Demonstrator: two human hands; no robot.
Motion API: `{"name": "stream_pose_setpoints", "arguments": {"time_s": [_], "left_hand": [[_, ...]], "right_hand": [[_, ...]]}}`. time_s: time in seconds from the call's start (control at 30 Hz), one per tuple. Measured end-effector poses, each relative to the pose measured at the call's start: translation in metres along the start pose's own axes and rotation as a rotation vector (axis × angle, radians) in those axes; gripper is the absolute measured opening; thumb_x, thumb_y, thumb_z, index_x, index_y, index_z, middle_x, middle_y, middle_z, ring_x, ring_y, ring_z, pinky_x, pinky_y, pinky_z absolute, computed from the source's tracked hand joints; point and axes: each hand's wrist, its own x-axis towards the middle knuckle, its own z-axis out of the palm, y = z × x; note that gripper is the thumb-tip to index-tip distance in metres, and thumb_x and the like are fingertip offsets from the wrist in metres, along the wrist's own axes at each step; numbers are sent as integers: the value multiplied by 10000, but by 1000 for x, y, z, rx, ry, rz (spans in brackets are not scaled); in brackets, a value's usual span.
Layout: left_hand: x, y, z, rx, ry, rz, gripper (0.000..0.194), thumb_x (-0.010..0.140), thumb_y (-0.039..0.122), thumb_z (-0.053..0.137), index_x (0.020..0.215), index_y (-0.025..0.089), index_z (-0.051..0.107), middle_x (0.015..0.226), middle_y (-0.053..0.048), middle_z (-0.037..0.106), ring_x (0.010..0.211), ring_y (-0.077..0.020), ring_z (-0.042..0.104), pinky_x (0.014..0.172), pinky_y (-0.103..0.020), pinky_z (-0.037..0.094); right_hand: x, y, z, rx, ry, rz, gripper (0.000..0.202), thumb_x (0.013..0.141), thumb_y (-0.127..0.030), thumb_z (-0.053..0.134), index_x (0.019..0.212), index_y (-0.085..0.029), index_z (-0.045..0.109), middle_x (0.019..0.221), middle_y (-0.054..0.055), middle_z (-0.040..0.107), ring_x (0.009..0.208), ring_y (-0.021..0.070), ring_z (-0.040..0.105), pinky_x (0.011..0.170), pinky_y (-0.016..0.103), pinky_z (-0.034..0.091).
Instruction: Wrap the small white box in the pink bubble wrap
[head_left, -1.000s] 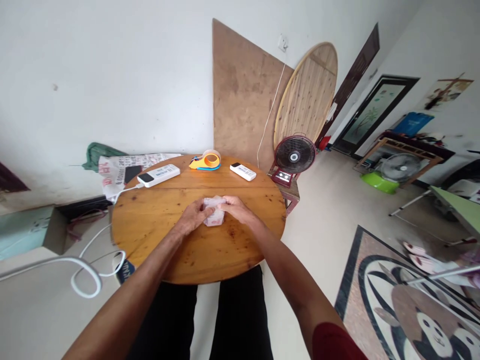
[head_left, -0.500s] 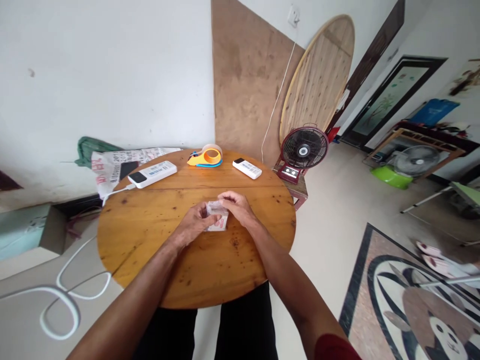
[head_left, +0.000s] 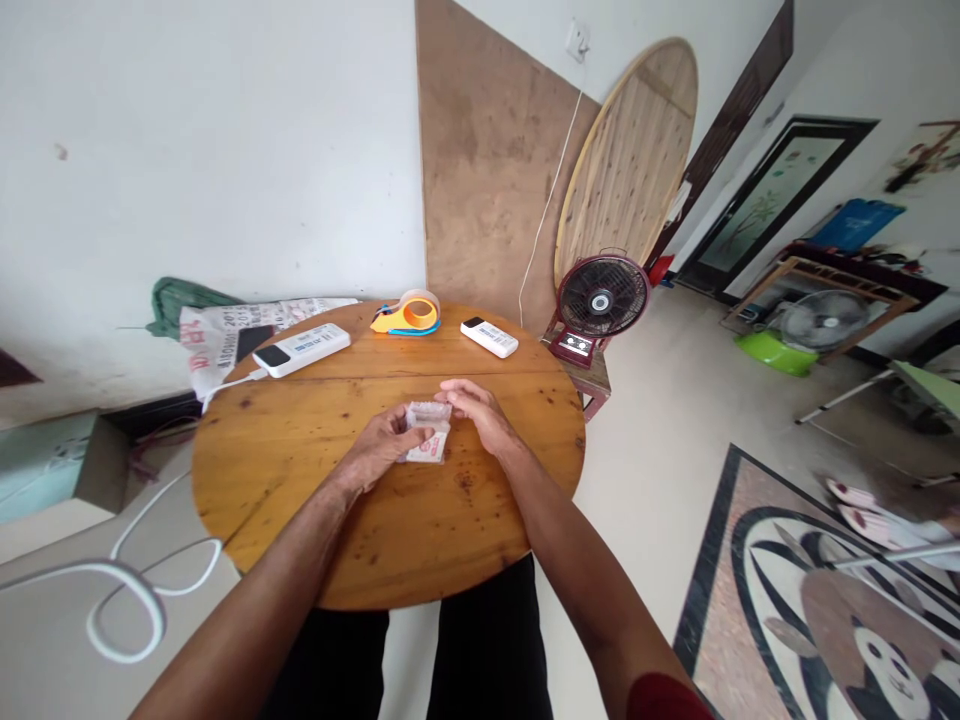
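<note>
A small white box (head_left: 426, 448) with red print and a clear, crinkled plastic-looking upper part sits over the middle of the wooden table. My left hand (head_left: 381, 442) grips its left side, with the thumb lying across the front. At the upper right corner of the box is my right hand (head_left: 478, 410), its fingers stretched out towards the rim and slightly apart from the thumb. Whether its fingertips touch the plastic is hard to make out. What lies inside the box cannot be told.
Along the back of the round wooden table (head_left: 300, 560) are an orange tape dispenser (head_left: 409, 315), a white device (head_left: 489, 337) and a larger white device (head_left: 301, 350) with a cable. A dark red fan (head_left: 601, 300) stands on a stool to the right. A white cable (head_left: 154, 610) loops at left.
My right hand's fingers have loosened from the top of the box and straightened, uncovering more of its plastic upper part. My left hand keeps its hold. The view has shifted slightly.
</note>
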Motion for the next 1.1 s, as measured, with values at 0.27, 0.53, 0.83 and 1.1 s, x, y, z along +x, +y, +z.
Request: {"name": "stream_pose_setpoints", "arguments": {"time_s": [0.27, 0.53, 0.83, 1.1], "left_hand": [[1, -1, -1, -22, 10, 0, 550, 567, 379, 859, 1012, 139, 642, 871, -26, 716, 694, -141, 634, 684, -264, 499], [0, 0, 0, 42, -37, 18, 558, 602, 405, 836, 1049, 139, 634, 912, -41, 698, 734, -150, 618, 714, -277, 482], [2, -4, -4, 49, 3, 40, 510, 600, 432, 841, 979, 149, 651, 837, -20, 699, 692, -142, 611, 681, -270, 470], [3, -5, -7, 34, 22, 37, 471, 620, 446, 827, 965, 167, 670, 794, 2, 686, 650, -125, 601, 621, -243, 443]], "right_hand": [[3, 6, 4, 5, -43, -52, 319, 677, -345, 751, 947, -197, 670, 961, 28, 698, 893, 171, 647, 852, 309, 489], [3, 6, 4, -123, 35, -202, 198, 759, -367, 678, 800, -178, 721, 830, 24, 721, 794, 155, 643, 795, 283, 490], [-1, 5, 9, -145, 5, -260, 180, 755, -351, 697, 784, -180, 747, 805, 33, 745, 757, 159, 669, 759, 277, 515], [-5, 1, 13, -205, -38, -253, 215, 766, -377, 687, 801, -175, 753, 802, 32, 747, 750, 163, 669, 741, 269, 521]]}}
